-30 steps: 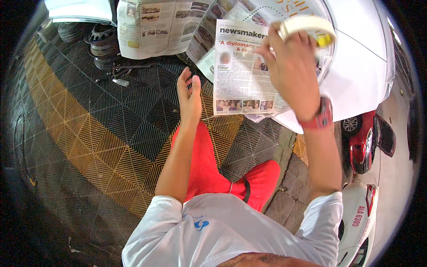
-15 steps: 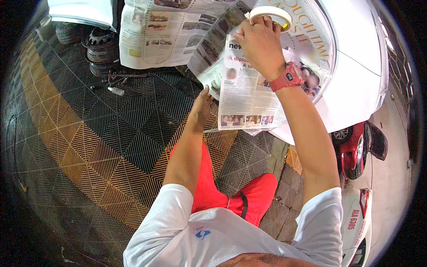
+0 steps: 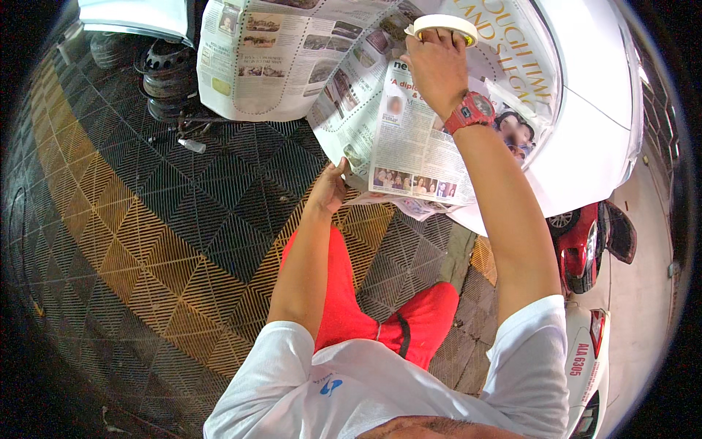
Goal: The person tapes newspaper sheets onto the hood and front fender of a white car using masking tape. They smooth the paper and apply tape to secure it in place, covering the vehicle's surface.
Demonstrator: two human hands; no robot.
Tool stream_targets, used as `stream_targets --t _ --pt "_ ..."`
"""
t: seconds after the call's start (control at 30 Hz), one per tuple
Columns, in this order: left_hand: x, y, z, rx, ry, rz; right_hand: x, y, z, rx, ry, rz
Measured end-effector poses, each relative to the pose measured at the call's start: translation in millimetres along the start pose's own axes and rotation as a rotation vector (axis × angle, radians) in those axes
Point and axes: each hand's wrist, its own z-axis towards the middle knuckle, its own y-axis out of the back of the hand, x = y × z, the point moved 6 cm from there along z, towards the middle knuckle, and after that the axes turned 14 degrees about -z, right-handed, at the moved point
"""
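1. Head view: and the right hand (image 3: 439, 77) had its fingers curled onto the cream tape roll (image 3: 444, 21), newspaper (image 3: 417, 146) spread beneath; the left hand (image 3: 329, 193) met the paper's near edge, pinching or not, couldn't tell!
2. Taping seemed in hand; the next move called for steadied paper.
3. Below the grip, printed pages overlapped, creased, against a white panel (image 3: 596, 110).

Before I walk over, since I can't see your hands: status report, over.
Right hand holding tape roll over newspaper. Left hand at newspaper's lower left edge, grip unclear. Newspaper in overlapping sheets. Wheel rims off left, apart from both hands.
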Motion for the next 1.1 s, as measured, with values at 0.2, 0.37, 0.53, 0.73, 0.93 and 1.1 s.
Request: stream_targets --t 0.2,0.37,0.53,0.73,0.93,1.1 --pt "-3.4 -18.0 -24.5 -0.018 0.045 -0.004 -5.6 -4.7 -7.9 0.025 0.012 0.017" --pt "-9.8 -25.0 -29.1 0.059 0.074 -0.001 -9.0 0.6 -3.6 -0.041 0.037 0.025" --pt "-11.1 -20.4 -29.0 -0.028 0.06 -0.037 -12.6 6.3 -0.5 -0.117 0.051 0.044" --pt "-10.4 -12.5 -24.3 -0.046 0.04 -0.057 -19.2 3.4 -2.2 -0.116 0.133 0.003" --pt "-9.3 -8.2 -25.1 -0.021 0.032 -0.045 -21.8 14.1 -2.8 -0.105 0.115 0.032" --pt "-12.1 -12.5 -28.4 -0.026 0.024 -0.041 -28.5 7.9 0.6 -0.173 0.123 -0.008"
